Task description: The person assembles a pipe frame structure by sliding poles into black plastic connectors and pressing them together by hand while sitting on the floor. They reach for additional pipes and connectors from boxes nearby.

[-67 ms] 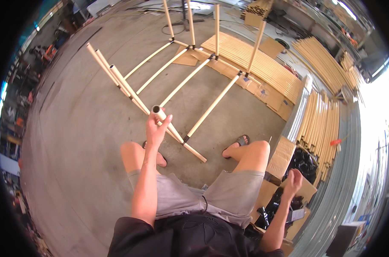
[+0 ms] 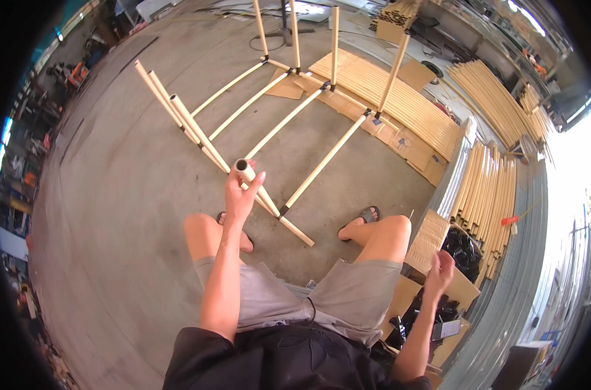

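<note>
The person sat low in grey shorts [image 2: 347, 302] and a black shirt [image 2: 289, 361], knees apart, sandalled feet on the smooth grey concrete floor [image 2: 113, 214]. The right hand [image 2: 440, 270] hung with fingers loosely curled and nothing in it, just above a cardboard box [image 2: 461, 286] of black parts [image 2: 461, 250] beside the right knee. The left hand [image 2: 240, 195] was raised in front, fingers wrapped round the end of a pale round tube [image 2: 256, 185], its hollow mouth facing up. The tube ran down to a black joint [image 2: 283, 210] in a frame of similar tubes [image 2: 269, 104] lying on the floor, with several uprights standing at its far side. Beyond lay flattened cardboard [image 2: 412, 146] and rows of stacked pale tubes [image 2: 393, 97], more leaning at the right by a corrugated metal wall [image 2: 529, 260].
</note>
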The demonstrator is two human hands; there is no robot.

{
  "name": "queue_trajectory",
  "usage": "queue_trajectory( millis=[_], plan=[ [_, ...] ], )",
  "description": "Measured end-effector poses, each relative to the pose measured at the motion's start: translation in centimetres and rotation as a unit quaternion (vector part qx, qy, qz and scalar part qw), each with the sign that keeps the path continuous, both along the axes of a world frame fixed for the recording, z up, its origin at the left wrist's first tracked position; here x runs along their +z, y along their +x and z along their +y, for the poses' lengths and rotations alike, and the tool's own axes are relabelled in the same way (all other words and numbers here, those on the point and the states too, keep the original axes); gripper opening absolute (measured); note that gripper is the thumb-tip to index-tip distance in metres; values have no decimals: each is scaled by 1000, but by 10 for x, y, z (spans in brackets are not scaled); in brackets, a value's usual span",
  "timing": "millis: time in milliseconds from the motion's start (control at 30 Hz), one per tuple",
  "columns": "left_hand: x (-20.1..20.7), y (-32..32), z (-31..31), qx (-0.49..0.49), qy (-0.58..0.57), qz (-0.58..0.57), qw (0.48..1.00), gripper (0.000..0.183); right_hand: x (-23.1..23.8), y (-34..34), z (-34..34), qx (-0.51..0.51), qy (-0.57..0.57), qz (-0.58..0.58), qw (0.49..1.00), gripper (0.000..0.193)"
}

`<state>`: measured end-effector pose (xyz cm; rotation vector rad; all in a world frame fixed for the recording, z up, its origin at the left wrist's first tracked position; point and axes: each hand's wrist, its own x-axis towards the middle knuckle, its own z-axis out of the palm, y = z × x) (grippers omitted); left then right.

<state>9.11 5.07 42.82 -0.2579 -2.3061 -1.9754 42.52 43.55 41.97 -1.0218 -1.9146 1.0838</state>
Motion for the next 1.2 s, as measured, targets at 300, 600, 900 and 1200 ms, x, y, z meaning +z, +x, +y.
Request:
queue_trajectory(
  millis=[300,600,900,1200],
  plan=[
    [-5,-11,32,59,47,18,997,36,33,-150,-110,193,281,-249,906,39],
    [-16,-16,24,71,33,41,996,40,22,-203,-126,201,274,-250,907,29],
    [-32,-24,14,20,20,-12,1000,32,8,-227,-95,165,260,-256,916,29],
    [-9,-21,14,-53,65,-24,996,25,-6,-231,-76,141,266,-173,938,22]
  ],
)
